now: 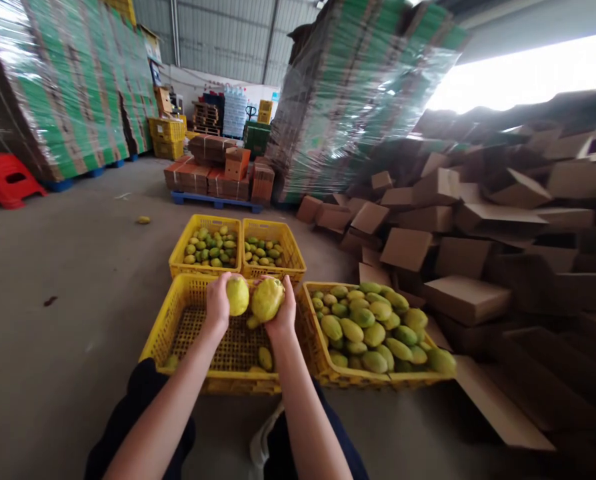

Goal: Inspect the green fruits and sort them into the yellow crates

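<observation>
My left hand point(219, 303) is closed around a yellow papaya point(238, 296). In my right hand point(284, 308) lies a larger yellow papaya point(267, 299), its rough end turned up. Both fruits are close together above a yellow plastic crate point(163, 320). A few papayas lie in that crate, one of them point(265, 359) near its right side; its slatted bottom shows. To the right stands another yellow crate point(323, 373), heaped with green and yellow papayas point(373, 320).
Two yellow crates point(205, 270) point(298, 267) with smaller-looking fruit stand just beyond. Open cardboard boxes point(468, 293) pile up on the right. Bundled cartons point(228, 183) rest on a blue pallet point(218, 201). Wrapped stacks point(348, 100) tower behind; a red stool point(8, 179) stands left.
</observation>
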{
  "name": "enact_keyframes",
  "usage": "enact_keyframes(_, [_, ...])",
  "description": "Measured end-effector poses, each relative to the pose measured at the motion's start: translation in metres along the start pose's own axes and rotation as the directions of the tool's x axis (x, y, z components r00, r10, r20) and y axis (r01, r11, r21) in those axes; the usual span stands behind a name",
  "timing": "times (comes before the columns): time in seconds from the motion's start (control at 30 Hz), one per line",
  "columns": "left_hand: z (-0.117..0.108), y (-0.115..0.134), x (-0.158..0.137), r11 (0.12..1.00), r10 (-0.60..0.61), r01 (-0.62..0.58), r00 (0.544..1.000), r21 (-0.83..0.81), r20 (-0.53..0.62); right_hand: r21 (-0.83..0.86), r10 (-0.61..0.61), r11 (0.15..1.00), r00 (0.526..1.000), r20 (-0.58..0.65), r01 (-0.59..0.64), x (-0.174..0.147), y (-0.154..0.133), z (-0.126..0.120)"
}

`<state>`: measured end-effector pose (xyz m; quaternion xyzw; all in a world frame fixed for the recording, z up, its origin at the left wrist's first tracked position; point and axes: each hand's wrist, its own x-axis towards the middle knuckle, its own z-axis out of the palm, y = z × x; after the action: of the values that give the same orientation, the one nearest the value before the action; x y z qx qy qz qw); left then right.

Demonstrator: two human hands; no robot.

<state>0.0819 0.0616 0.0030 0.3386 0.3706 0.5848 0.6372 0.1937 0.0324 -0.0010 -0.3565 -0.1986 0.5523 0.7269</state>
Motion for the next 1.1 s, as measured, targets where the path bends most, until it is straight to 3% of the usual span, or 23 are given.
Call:
enact_keyframes(0.07, [-0.002, 0.005, -0.002, 0.957, 0.240, -0.233, 0.971, 0.175, -0.017, -0.173, -0.213, 0.963, 0.977, -0.024, 0.206, -0.004, 0.003, 0.011])
enact_keyframes(0.1, [-0.002, 0.008, -0.003, 0.926, 0.312, -0.299, 0.950, 0.231, -0.021, -0.277, -0.330, 0.907, 0.944, -0.001, 0.317, -0.007, 0.002, 0.016])
enact_keyframes(0.17, [-0.004, 0.014, -0.006, 0.883, 0.389, -0.373, 0.921, 0.285, 0.001, -0.452, -0.506, 0.736, 0.853, 0.126, 0.504, -0.015, 0.000, 0.023])
enact_keyframes(0.27, [-0.008, 0.024, -0.012, 0.874, 0.408, -0.400, 0.912, 0.277, 0.030, -0.530, -0.618, 0.535, 0.733, 0.286, 0.658, -0.027, -0.001, 0.029])
enact_keyframes(0.37, [-0.012, 0.031, -0.017, 0.899, 0.367, -0.368, 0.929, 0.239, 0.049, -0.505, -0.711, 0.490, 0.661, 0.240, 0.710, -0.036, 0.006, 0.032])
enact_keyframes(0.47, [-0.017, 0.034, -0.017, 0.902, 0.366, -0.375, 0.927, 0.216, 0.081, -0.464, -0.754, 0.503, 0.633, 0.176, 0.729, -0.040, 0.018, 0.036])
enact_keyframes(0.63, [-0.022, 0.032, -0.014, 0.905, 0.356, -0.369, 0.929, 0.210, 0.099, -0.460, -0.733, 0.555, 0.669, 0.125, 0.693, -0.040, 0.024, 0.037])
enact_keyframes(0.83, [-0.017, 0.029, -0.015, 0.926, 0.313, -0.335, 0.939, 0.173, 0.145, -0.445, -0.737, 0.584, 0.673, 0.061, 0.679, -0.046, 0.016, 0.039])
enact_keyframes(0.9, [-0.016, 0.025, -0.012, 0.966, 0.233, -0.243, 0.965, 0.084, 0.119, -0.428, -0.690, 0.651, 0.724, 0.011, 0.627, -0.043, 0.014, 0.039])
enact_keyframes(0.97, [-0.015, 0.018, -0.006, 0.993, 0.060, -0.051, 0.995, -0.103, 0.081, -0.352, -0.545, 0.800, 0.833, -0.091, 0.486, -0.035, 0.013, 0.037])
enact_keyframes(1.03, [-0.016, 0.009, 0.001, 0.944, -0.138, 0.152, 0.988, -0.294, 0.066, -0.188, -0.272, 0.953, 0.945, -0.181, 0.239, -0.025, 0.012, 0.030])
enact_keyframes(1.1, [-0.019, 0.002, 0.006, 0.875, -0.266, 0.270, 0.962, -0.402, 0.068, -0.015, 0.029, 0.999, 0.984, -0.175, -0.032, -0.016, 0.009, 0.022])
